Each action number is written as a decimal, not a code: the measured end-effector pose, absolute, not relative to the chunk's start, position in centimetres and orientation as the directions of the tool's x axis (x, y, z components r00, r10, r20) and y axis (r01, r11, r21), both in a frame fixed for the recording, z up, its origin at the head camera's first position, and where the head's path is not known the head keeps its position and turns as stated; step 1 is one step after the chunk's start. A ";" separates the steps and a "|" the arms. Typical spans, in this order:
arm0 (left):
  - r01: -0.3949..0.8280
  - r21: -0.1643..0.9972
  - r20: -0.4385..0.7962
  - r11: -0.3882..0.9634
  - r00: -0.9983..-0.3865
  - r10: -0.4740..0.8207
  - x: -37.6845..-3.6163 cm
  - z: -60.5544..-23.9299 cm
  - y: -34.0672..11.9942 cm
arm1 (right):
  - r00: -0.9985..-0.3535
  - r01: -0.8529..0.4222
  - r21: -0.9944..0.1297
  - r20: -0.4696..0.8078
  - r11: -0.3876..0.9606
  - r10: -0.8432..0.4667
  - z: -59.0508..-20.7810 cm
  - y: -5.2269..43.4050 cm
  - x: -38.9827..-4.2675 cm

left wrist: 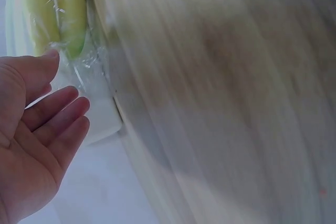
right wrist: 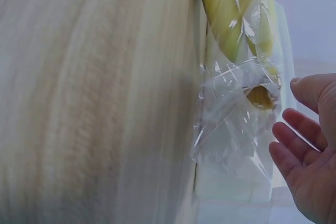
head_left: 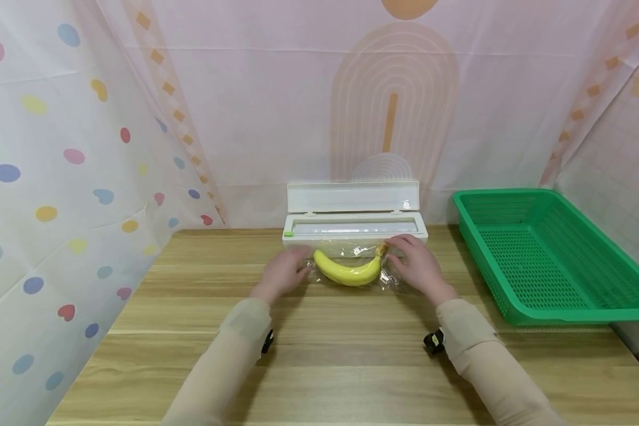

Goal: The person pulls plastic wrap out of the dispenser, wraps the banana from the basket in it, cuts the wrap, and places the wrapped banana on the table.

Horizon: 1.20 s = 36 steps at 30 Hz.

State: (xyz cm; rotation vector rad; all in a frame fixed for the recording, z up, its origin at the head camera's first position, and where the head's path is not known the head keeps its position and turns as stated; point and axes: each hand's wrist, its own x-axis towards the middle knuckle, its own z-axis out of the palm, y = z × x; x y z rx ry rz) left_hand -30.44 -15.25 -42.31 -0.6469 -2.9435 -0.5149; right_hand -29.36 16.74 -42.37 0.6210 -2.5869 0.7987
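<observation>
A yellow banana (head_left: 348, 275) lies crosswise in front of a white cling film dispenser (head_left: 355, 196), its brown stem toward the right. Clear cling film (right wrist: 231, 124) covers it, loose and crinkled past both ends. My left hand (head_left: 284, 272) is beside the left tip; in the left wrist view its thumb is right at the film and the other fingers are loosely bent, with nothing gripped. At the stem end is my right hand (head_left: 416, 265). Its fingers (right wrist: 296, 135) are spread and relaxed at the edge of the film in the right wrist view.
The dispenser's lid stands raised against the patterned backdrop, and a small green piece (head_left: 289, 234) sits at its left front. A green slotted basket (head_left: 511, 290) occupies the right side of the wooden table (head_left: 346, 373). Dotted cloth hangs at the left.
</observation>
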 end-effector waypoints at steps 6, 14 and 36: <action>0.407 0.376 0.171 0.832 -0.913 0.370 -29.9 -41.5 -16.2 | -0.824 -0.523 -0.446 0.482 0.726 -0.297 -42.2 17.0 -29.1; 0.399 0.419 0.223 0.816 -0.916 0.333 -29.6 -40.3 -17.1 | -0.804 -0.543 -0.429 0.515 0.721 -0.299 -41.4 16.7 -28.4; 0.310 0.629 0.343 0.713 -0.934 0.104 -30.7 -39.0 -18.2 | -0.605 -0.719 -0.388 0.758 0.577 -0.244 -40.3 12.9 -28.1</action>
